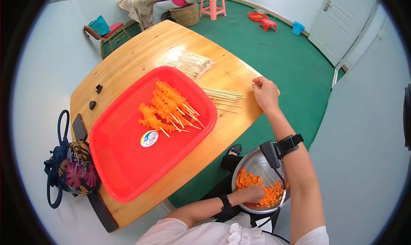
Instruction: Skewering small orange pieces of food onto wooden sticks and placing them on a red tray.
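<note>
My right hand (265,92) is at the table's right edge, pinching one thin wooden skewer (239,77) that points left over the tabletop. My left hand (251,193) is down in a round metal bowl (249,161) on my lap, its fingers closed on orange carrot pieces (245,179). A few bare skewers also lie in the bowl. A big red plastic basket (128,159) sits on the wooden table (141,52) and holds a pile of carrot skewers (168,109). Loose skewers (221,96) lie between the basket and my right hand.
A bundle of bagged skewers (188,63) lies behind the basket. A dark phone (79,126) and two small black items (95,97) sit at the table's left side, and a flowered bag (72,168) hangs off its edge. A person sits far back by a pink stool (212,5).
</note>
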A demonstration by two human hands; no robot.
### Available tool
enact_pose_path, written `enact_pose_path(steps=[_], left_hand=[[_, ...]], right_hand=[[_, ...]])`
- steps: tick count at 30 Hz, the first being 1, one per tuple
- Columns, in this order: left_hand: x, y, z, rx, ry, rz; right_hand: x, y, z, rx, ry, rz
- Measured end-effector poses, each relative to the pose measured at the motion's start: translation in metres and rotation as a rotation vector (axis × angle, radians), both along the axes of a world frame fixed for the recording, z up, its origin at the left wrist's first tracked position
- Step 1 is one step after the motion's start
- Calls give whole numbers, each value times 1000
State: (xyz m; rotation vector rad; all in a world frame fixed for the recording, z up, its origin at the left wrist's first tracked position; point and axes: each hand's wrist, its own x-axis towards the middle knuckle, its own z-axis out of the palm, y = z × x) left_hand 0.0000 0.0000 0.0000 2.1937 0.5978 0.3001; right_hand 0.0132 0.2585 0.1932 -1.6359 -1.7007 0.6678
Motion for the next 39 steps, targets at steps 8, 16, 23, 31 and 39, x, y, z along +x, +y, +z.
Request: enact_pose_path(steps=[8,16,23,31,39], left_hand=[[-10,-2,-8,32,-35,9],[4,1,-11,28,-49,-30],[8,-13,-47,73,-193,51],[6,-13,-29,-7,-56,-2],[7,-7,-31,36,-97,-10]], right_hand=[[5,-12,-18,387,-206,-78],[26,-38,-7,365,-188,-32],[30,-20,-30,476,-271,20],[6,-21,-20,378,-568,10],[0,0,-31,392,-710,-25]])
